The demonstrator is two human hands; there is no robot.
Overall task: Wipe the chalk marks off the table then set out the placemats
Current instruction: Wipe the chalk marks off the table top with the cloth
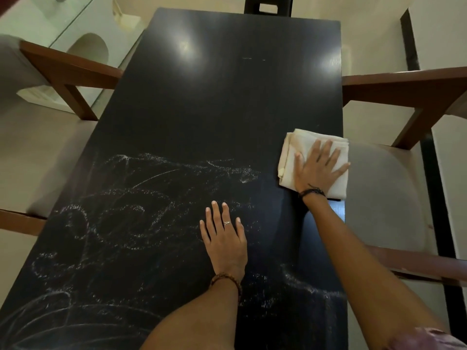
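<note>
Pressing flat on a folded cream cloth (313, 160), the right hand (318, 168) is seen with its fingers spread and nothing gripped; the cloth is pinned under the palm against the table (214, 97) at its right edge, about halfway along, with one corner reaching just over that edge. The left hand (225, 238) is laid open, palm down, on the bare dark tabletop nearer the person, close to the middle of the near half, and no object is held in it. A ring is worn on one of its fingers, and a beaded bracelet (227, 279) on the wrist. Chalk marks (121, 210) are spread as pale scribbles over the near half of the table, mostly toward the left edge and near-left corner, with a fainter patch by the near-right edge. The far half is seen dark and glossy. Wooden chairs (417, 92) are drawn up along both long edges.
</note>
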